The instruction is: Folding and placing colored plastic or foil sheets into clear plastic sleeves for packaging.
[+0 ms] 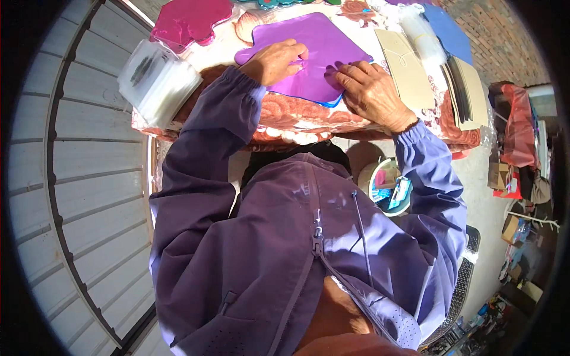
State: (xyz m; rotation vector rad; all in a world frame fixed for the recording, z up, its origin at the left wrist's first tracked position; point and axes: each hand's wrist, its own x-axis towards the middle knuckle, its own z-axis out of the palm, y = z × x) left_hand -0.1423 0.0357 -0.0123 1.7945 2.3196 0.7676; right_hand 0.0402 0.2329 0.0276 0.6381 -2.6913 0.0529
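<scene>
A flat, shiny purple foil sheet (317,38) with a lobed outline lies in front of me on the table. Blue foil (332,102) peeks out below its near edge. My left hand (278,62) rests on the sheet's left part, its fingers curled in toward the thumb; whatever they pinch is hidden. At the right edge of the purple sheet, my right hand (375,94) lies with slightly bent, parted fingers over the foil, its thumb partly hidden.
A patterned cloth (297,118) covers the table. Clear plastic sleeves (160,83) are stacked at left, below pink foil (193,22). Beige cards (407,68), a clear plastic roll (424,35) and a beige box (466,92) stand right. A round bin (373,175) sits below the table.
</scene>
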